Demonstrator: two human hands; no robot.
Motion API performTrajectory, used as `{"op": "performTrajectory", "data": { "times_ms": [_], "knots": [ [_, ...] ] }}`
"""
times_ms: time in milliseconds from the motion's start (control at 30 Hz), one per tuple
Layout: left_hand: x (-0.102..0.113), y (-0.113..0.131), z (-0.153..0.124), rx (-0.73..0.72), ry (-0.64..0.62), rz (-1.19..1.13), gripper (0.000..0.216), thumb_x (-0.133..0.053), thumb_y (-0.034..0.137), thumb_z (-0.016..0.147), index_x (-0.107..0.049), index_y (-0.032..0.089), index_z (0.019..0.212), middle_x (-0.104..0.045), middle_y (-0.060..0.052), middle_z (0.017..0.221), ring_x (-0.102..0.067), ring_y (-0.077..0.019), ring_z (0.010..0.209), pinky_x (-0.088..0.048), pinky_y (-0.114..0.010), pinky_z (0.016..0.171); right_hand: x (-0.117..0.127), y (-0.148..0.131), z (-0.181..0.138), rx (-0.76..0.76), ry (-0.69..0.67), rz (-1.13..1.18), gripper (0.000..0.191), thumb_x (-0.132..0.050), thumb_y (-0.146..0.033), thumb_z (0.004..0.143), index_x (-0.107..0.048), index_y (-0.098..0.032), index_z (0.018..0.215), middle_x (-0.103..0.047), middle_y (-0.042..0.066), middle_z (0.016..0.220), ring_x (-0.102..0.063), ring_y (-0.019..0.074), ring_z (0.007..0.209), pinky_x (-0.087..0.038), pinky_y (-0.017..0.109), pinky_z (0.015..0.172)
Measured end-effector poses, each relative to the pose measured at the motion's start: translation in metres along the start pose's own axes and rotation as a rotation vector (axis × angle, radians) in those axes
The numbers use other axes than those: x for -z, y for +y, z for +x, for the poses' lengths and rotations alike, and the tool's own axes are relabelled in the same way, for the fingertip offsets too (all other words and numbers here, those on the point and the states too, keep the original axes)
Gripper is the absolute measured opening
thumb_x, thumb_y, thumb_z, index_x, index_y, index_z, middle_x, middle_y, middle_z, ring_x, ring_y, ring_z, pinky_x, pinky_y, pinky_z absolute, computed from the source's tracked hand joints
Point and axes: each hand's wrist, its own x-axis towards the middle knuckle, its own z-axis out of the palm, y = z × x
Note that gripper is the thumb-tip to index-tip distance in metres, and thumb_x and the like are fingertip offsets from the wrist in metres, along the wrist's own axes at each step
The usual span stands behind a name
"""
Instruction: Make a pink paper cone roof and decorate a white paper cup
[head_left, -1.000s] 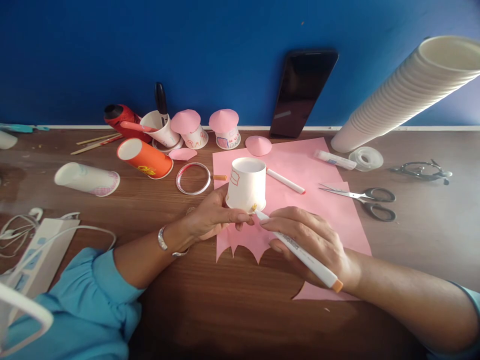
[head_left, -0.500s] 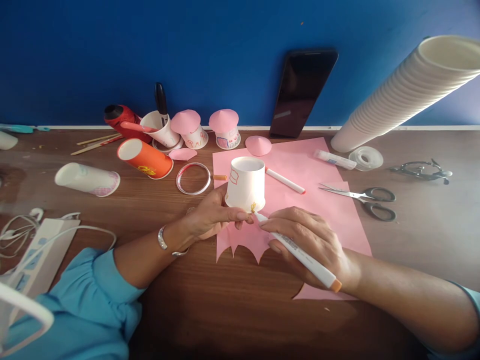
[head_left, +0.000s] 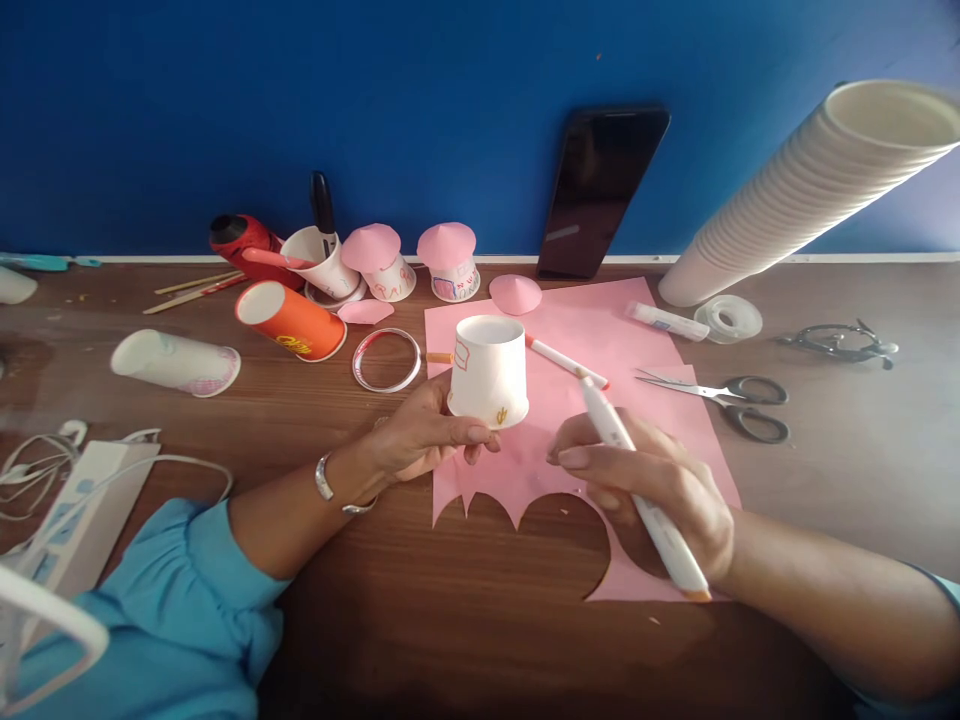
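Currently the left hand [head_left: 435,435] has hold of a white paper cup [head_left: 490,380], with its thumb along the flared lower rim and its other fingers partly hidden behind and beneath. The hand is curled round the rim rather than spread. The cup sits at the fingertips, narrower end up, to the right of the palm, its side marked with a small red outline and a yellow-orange squiggle near the rim.

Apart from the cup, to its right and a little lower in view, the right hand [head_left: 660,485] is closed about the barrel of a white marker [head_left: 667,545], its thumb and fingers bent around it. The marker slants, tip pointing away from the person and clear of the cup, orange end toward the wrist.

Below both hands lies a cut pink sheet [head_left: 585,315] on the wooden counter [head_left: 420,610]. Another marker [head_left: 559,358] lies on the sheet between cup and scissors [head_left: 739,395].
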Motion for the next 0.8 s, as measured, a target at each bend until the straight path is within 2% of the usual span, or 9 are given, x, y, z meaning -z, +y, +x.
{"op": "performTrajectory", "data": {
  "times_ms": [67,167,233,333,433,500,633,733,800],
  "knots": [
    [0.002,-0.001,-0.001,0.003,-0.031,-0.026,0.039,-0.092,0.024,0.068,-0.068,0.014,0.098,-0.068,0.000,0.070,-0.064,-0.0108,0.058,-0.045,-0.016,0.044,-0.001,0.003,0.001,-0.048,0.068,0.044,0.033,-0.052,-0.005,0.097,-0.056,-0.019,0.127,-0.068,0.007,0.095,-0.070,0.0190,0.084,-0.060,0.035,0.069],
    [0.003,-0.001,-0.002,0.015,-0.067,-0.040,0.036,-0.091,0.023,0.069,-0.071,0.013,0.098,-0.068,0.000,0.068,-0.061,-0.0091,0.054,-0.045,-0.015,0.044,-0.003,0.009,0.005,-0.117,0.172,0.056,0.043,-0.062,-0.002,0.091,-0.053,-0.021,0.129,-0.068,0.011,0.111,-0.071,0.0248,0.105,-0.062,0.046,0.086],
    [0.002,0.000,-0.002,0.025,-0.093,-0.027,0.034,-0.090,0.024,0.071,-0.072,0.013,0.097,-0.068,-0.001,0.067,-0.059,-0.0084,0.052,-0.045,-0.016,0.044,-0.004,0.012,0.008,-0.152,0.185,0.075,0.046,-0.065,-0.002,0.090,-0.052,-0.023,0.128,-0.066,0.014,0.126,-0.068,0.0277,0.119,-0.060,0.051,0.094],
    [0.000,0.002,-0.002,0.032,-0.141,-0.007,0.032,-0.089,0.029,0.072,-0.072,0.012,0.092,-0.067,-0.001,0.064,-0.057,-0.0087,0.051,-0.046,-0.016,0.045,-0.004,0.017,0.011,-0.196,0.140,0.095,0.050,-0.070,-0.009,0.090,-0.050,-0.025,0.132,-0.058,0.017,0.145,-0.058,0.0303,0.137,-0.054,0.057,0.107],
    [-0.001,0.003,-0.003,0.033,-0.170,-0.017,0.033,-0.089,0.032,0.072,-0.071,0.013,0.092,-0.066,-0.001,0.061,-0.055,-0.0085,0.050,-0.047,-0.017,0.046,-0.006,0.022,0.010,-0.160,0.061,0.079,0.069,-0.082,-0.022,0.085,-0.043,-0.026,0.142,-0.048,0.019,0.157,-0.046,0.0337,0.149,-0.045,0.062,0.117],
    [-0.001,0.003,-0.004,0.046,-0.210,-0.021,0.035,-0.088,0.036,0.073,-0.070,0.013,0.094,-0.066,-0.001,0.061,-0.053,-0.0084,0.048,-0.047,-0.018,0.046,-0.008,0.025,0.009,-0.119,0.018,0.085,0.077,-0.083,-0.027,0.085,-0.037,-0.028,0.147,-0.042,0.019,0.162,-0.040,0.0348,0.152,-0.040,0.065,0.120],
    [-0.001,0.002,-0.006,0.107,-0.318,0.008,0.041,-0.086,0.046,0.075,-0.069,0.013,0.093,-0.063,-0.001,0.058,-0.052,-0.0103,0.047,-0.049,-0.021,0.046,-0.010,0.026,0.009,-0.069,-0.046,0.166,0.076,-0.078,-0.023,0.089,-0.033,-0.030,0.149,-0.039,0.018,0.164,-0.038,0.0343,0.154,-0.041,0.065,0.119],
    [0.001,0.000,-0.006,0.117,-0.369,0.025,0.041,-0.086,0.048,0.075,-0.068,0.014,0.089,-0.062,-0.001,0.057,-0.053,-0.0114,0.048,-0.048,-0.022,0.047,-0.009,0.024,0.011,-0.071,-0.017,0.160,0.068,-0.077,-0.020,0.089,-0.038,-0.029,0.144,-0.051,0.018,0.154,-0.048,0.0331,0.147,-0.046,0.062,0.115],
    [0.001,-0.003,-0.005,0.085,-0.337,0.018,0.042,-0.086,0.048,0.075,-0.069,0.015,0.095,-0.063,-0.001,0.062,-0.053,-0.0107,0.049,-0.047,-0.022,0.047,-0.007,0.023,0.012,-0.087,0.020,0.100,0.063,-0.078,-0.021,0.089,-0.041,-0.028,0.140,-0.058,0.017,0.146,-0.053,0.0331,0.142,-0.050,0.059,0.111]
  ]
}}
